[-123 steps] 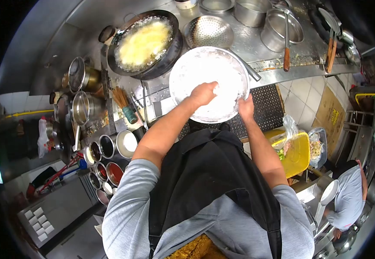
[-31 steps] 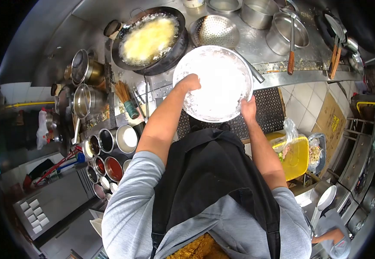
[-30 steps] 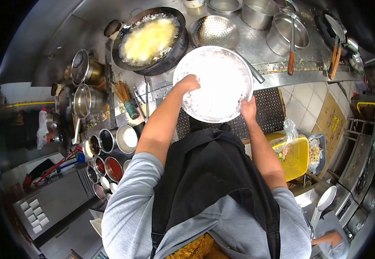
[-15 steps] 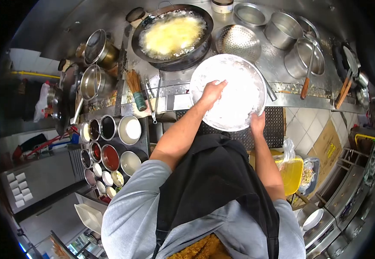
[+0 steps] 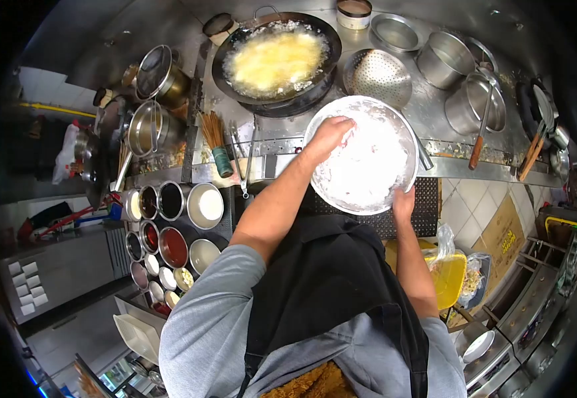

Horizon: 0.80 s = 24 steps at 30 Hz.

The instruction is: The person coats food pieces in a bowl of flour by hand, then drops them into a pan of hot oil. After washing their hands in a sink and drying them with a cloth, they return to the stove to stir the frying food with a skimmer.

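Observation:
A round metal bowl point(image 5: 413, 154) of white powder is held in front of the black apron, over the stove's near edge. My right hand point(image 5: 404, 204) grips its lower right rim, with the fingers partly hidden under it. Inside the bowl's upper left side is my left hand point(image 5: 330, 138), fingers drawn together at the powder; what they hold is hidden. Beyond the bowl, a black wok point(image 5: 336, 56) holds bubbling oil with pale yellow food. Just behind the bowl lies a perforated strainer point(image 5: 382, 78), whose handle shows at the bowl's right.
Metal pots point(image 5: 445, 61) and a wooden-handled ladle point(image 5: 477, 151) stand at the back right. A bamboo brush point(image 5: 216, 142) and tongs point(image 5: 246, 166) lie left of the bowl. Sauce containers point(image 5: 173, 247) fill the left side. A yellow basket point(image 5: 449, 282) is low on the right.
The whole view has shifted slightly, so the stove and bowl appear lower and further right. My left hand has moved a little toward the bowl's far left rim. My right hand keeps its grip.

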{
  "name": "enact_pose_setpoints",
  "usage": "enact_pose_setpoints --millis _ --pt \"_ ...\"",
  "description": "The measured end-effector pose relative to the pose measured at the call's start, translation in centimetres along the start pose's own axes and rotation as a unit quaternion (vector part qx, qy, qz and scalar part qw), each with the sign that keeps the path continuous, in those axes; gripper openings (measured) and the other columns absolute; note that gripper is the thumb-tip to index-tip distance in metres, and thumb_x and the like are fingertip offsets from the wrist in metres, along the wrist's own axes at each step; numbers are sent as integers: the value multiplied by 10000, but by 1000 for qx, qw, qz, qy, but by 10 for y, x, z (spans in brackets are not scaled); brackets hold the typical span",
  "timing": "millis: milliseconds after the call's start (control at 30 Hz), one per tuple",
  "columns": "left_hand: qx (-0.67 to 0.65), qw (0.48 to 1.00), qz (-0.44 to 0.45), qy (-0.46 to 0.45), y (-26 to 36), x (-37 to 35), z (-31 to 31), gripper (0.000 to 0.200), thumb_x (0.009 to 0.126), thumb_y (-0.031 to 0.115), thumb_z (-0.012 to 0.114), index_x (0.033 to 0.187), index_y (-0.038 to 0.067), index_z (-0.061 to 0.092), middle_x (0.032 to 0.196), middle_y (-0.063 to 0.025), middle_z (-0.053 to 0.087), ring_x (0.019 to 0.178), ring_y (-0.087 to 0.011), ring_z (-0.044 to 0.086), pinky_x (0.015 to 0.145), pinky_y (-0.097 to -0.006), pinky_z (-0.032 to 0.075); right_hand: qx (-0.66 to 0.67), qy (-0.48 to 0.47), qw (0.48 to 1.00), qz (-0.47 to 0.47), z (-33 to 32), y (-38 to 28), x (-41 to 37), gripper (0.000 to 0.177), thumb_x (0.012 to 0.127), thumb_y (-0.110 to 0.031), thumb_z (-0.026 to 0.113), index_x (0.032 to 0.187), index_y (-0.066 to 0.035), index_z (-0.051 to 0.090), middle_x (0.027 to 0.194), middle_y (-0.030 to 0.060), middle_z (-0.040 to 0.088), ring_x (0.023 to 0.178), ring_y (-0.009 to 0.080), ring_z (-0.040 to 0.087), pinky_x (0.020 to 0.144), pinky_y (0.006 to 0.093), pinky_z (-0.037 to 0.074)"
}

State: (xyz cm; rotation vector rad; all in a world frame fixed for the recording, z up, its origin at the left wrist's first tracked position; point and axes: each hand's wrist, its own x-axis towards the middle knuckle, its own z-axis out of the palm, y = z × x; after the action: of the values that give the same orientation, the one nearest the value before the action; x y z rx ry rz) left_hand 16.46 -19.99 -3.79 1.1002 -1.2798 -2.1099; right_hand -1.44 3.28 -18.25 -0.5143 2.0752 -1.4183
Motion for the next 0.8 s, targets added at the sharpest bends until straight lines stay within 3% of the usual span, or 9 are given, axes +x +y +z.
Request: enact_pose_setpoints --millis 133,167,233,300,433,500,633,700,800 --pt "103 993 62 -1 45 4 -15 130 855 107 585 898 13 665 724 9 620 573 -74 535 497 -218 427 41 -16 999 6 -1 8 4 466 812 -65 525 1254 71 465 1134 168 603 1005 236 578 923 344 439" --pt "187 978 79 40 61 3 -18 177 867 183 619 882 12 662 711 -25 630 555 -105 540 514 -270 451 30 -11 999 0 -1 8 3 466 813 -64 524 1254 73 464 1129 168 606 1002 237 579 922 345 440" --pt "403 896 167 79 83 16 -38 294 872 308 645 882 15 659 725 -94 652 572 -206 578 572 -348 484 18 -2 1000 -6 -2 -1 2 465 814 -63 522 1254 75 463 1124 168 608 999 237 581 921 346 441" --pt "505 817 245 136 88 35 -66 385 865 403 643 871 18 658 733 -157 651 648 -312 611 651 -404 496 -42 -5 999 0 -3 -10 -3 464 817 -68 517 1253 81 462 1117 176 613 999 243 585 919 349 443" --pt "605 708 328 156 80 68 -127 281 862 256 630 976 1 604 1026 -216 634 948 -370 606 834 -411 489 -10 -7 1000 17 -3 -15 -5 441 821 -67 533 1230 81 460 1116 178 620 1012 258 594 909 337 447" --pt "656 716 211 113 68 94 -165 260 834 117 583 1067 3 578 1115 -220 598 1052 -383 565 915 -428 456 -8 -4 1000 2 -2 -20 -7 428 822 -65 532 1221 77 465 1108 173 624 999 252 599 895 337 455" --pt "742 632 193 111 61 82 -171 274 787 38 544 1051 35 614 1043 -198 617 1024 -354 580 909 -456 446 2 -7 999 39 -2 -19 -5 413 821 -62 529 1207 75 473 1105 176 626 1002 252 600 898 340 454" --pt "756 553 290 193 69 64 -154 223 776 39 554 976 63 650 980 -176 626 945 -329 600 837 -454 477 2 -14 999 40 -3 -13 -3 400 819 -58 529 1193 75 478 1099 177 626 999 252 600 900 342 455" --pt "671 576 400 238 92 23 -95 154 775 59 565 889 80 666 925 -160 639 835 -315 613 746 -437 500 18 -11 999 25 -2 -13 -2 401 821 -59 527 1195 76 476 1103 183 624 1003 252 599 904 342 454"
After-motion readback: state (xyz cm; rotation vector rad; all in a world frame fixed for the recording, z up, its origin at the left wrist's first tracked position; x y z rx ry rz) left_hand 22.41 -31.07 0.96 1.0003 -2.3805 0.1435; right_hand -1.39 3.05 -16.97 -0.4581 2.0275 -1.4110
